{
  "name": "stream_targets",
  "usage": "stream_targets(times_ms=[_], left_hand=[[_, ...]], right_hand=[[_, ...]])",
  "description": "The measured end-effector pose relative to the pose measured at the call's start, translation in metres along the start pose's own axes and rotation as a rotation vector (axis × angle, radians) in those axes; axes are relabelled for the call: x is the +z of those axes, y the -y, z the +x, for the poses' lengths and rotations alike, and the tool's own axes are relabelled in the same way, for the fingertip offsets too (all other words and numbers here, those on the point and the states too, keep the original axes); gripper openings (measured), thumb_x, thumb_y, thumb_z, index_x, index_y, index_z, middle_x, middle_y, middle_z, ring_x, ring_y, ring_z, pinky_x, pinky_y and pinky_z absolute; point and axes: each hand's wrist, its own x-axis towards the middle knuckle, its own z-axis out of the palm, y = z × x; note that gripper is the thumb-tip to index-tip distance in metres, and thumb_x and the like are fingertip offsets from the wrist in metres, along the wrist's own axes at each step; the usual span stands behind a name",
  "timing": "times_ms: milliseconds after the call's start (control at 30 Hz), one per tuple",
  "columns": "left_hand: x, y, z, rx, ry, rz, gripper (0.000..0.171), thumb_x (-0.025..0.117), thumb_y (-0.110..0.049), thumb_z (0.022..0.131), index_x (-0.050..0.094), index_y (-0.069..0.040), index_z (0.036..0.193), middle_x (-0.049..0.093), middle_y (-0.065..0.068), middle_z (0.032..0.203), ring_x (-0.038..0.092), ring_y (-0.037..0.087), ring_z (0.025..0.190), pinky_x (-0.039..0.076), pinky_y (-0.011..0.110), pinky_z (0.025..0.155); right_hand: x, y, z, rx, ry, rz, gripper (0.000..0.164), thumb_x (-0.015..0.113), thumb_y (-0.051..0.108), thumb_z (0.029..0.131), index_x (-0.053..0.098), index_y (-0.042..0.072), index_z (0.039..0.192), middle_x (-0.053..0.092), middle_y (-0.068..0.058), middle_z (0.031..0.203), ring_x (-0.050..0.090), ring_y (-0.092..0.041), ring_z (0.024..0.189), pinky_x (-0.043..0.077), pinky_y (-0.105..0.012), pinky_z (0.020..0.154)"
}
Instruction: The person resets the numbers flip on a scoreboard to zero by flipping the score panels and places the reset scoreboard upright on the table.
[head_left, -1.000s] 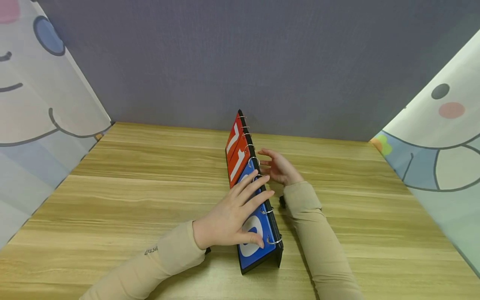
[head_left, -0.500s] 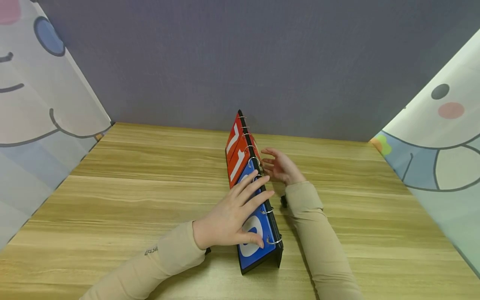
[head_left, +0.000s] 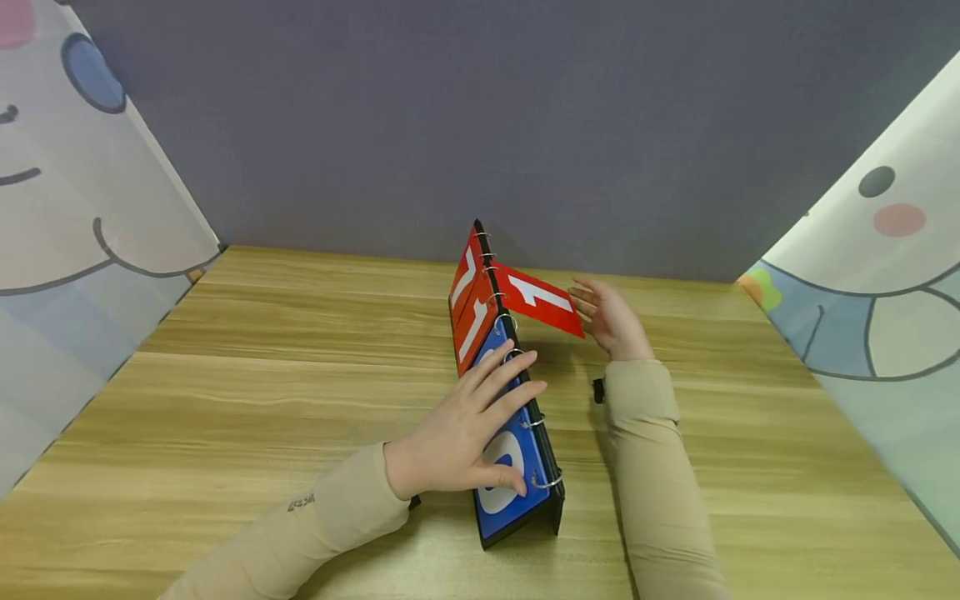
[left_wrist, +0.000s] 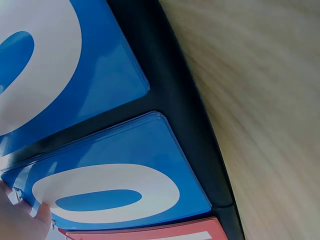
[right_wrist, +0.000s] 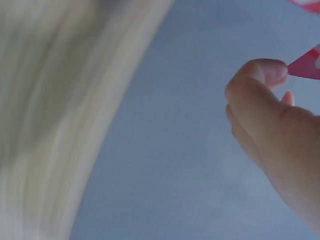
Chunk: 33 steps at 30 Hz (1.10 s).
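A black flip scoreboard (head_left: 552,454) stands like a tent on the table, with metal rings along its top edge. Blue cards (head_left: 536,462) with white zeros hang at its near end, red cards (head_left: 467,287) with white digits at the far end. My left hand (head_left: 457,433) rests with spread fingers on the blue cards and top edge. To the right, one red number card (head_left: 538,297) showing a white 1 sticks out from the rings. My right hand (head_left: 615,321) holds its outer edge; in the right wrist view curled fingers (right_wrist: 255,85) meet the card's corner (right_wrist: 306,67).
The wooden table (head_left: 285,358) runs back to a grey wall panel (head_left: 480,125). Cartoon-printed sheets flank it, one at the left (head_left: 97,192) and one at the right (head_left: 885,275).
My right hand has moved rightward, away from the scoreboard, bringing the red number card out from its right side. My left hand has stayed in place.
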Motion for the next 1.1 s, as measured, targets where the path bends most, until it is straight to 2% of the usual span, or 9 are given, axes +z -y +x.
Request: stream_targets(times_ms=[133,233,400,467,567,733,800,967,1100], left_hand=[[-0.002,0.0,-0.001,-0.009,-0.002,-0.01,0.088,0.022,-0.071,0.084,0.026,-0.008,0.145,0.017,0.017,0.154,0.012,0.04,0.143,0.017,0.053,0.113],[-0.002,0.0,-0.002,-0.009,-0.005,-0.01,0.088,0.022,-0.071,0.084,0.025,-0.008,0.146,0.017,0.017,0.154,0.013,0.041,0.143,0.017,0.053,0.113],[-0.003,0.001,-0.003,0.001,-0.013,-0.006,0.087,0.022,-0.071,0.085,0.024,-0.009,0.146,0.017,0.018,0.154,0.014,0.041,0.142,0.017,0.054,0.113],[-0.003,0.001,-0.003,0.001,-0.019,0.003,0.088,0.022,-0.071,0.085,0.025,-0.008,0.145,0.018,0.018,0.153,0.013,0.041,0.143,0.017,0.054,0.113],[-0.005,0.0,-0.004,-0.005,-0.026,0.011,0.088,0.022,-0.072,0.085,0.027,-0.007,0.145,0.02,0.018,0.153,0.014,0.041,0.143,0.017,0.054,0.113],[-0.007,0.0,-0.006,-0.014,-0.026,0.004,0.088,0.024,-0.071,0.085,0.029,-0.006,0.144,0.019,0.018,0.153,0.013,0.04,0.143,0.018,0.054,0.112],[-0.008,0.0,-0.007,-0.016,-0.023,0.005,0.088,0.024,-0.071,0.085,0.028,-0.007,0.144,0.019,0.018,0.153,0.013,0.04,0.143,0.019,0.054,0.112],[-0.009,0.0,-0.009,-0.027,-0.021,0.019,0.087,0.024,-0.071,0.085,0.026,-0.009,0.146,0.019,0.017,0.153,0.013,0.041,0.143,0.019,0.054,0.112],[-0.01,0.0,-0.011,-0.031,-0.028,0.031,0.086,0.023,-0.071,0.086,0.027,-0.008,0.145,0.02,0.017,0.153,0.013,0.04,0.143,0.019,0.054,0.112]], right_hand=[[-0.009,0.012,-0.01,-0.073,0.024,0.066,0.011,0.043,0.022,0.099,0.044,0.017,0.108,0.043,0.002,0.108,0.045,-0.012,0.1,0.041,-0.022,0.08],[-0.011,0.018,-0.017,-0.137,0.025,0.149,0.005,0.048,0.018,0.097,0.046,0.015,0.101,0.045,0.0,0.101,0.048,-0.011,0.085,0.044,-0.02,0.07],[-0.004,0.024,-0.027,-0.308,-0.049,0.256,0.018,0.054,0.014,0.094,0.046,0.013,0.111,0.048,-0.005,0.104,0.054,-0.01,0.074,0.047,-0.018,0.058],[0.002,0.026,-0.031,-0.401,-0.066,0.302,0.027,0.053,0.012,0.094,0.043,0.011,0.119,0.048,-0.008,0.109,0.056,-0.012,0.08,0.05,-0.018,0.06],[0.015,0.028,-0.037,-0.536,-0.054,0.321,0.038,0.051,0.008,0.094,0.038,0.008,0.13,0.048,-0.009,0.115,0.055,-0.017,0.096,0.052,-0.021,0.071],[0.04,0.024,-0.045,-0.694,0.033,0.21,0.049,0.05,0.0,0.093,0.033,0.007,0.138,0.052,-0.007,0.115,0.055,-0.018,0.103,0.05,-0.025,0.084],[0.049,0.02,-0.045,-0.736,0.074,0.124,0.051,0.052,-0.002,0.091,0.033,0.005,0.138,0.053,-0.006,0.114,0.055,-0.016,0.102,0.05,-0.026,0.086],[0.07,0.007,-0.04,-0.779,0.167,-0.119,0.057,0.058,0.0,0.088,0.033,0.004,0.14,0.054,-0.011,0.12,0.058,-0.02,0.105,0.05,-0.035,0.089],[0.08,0.0,-0.038,-0.757,0.255,-0.306,0.062,0.062,0.004,0.087,0.033,0.006,0.142,0.051,-0.017,0.129,0.056,-0.03,0.113,0.047,-0.04,0.094]])
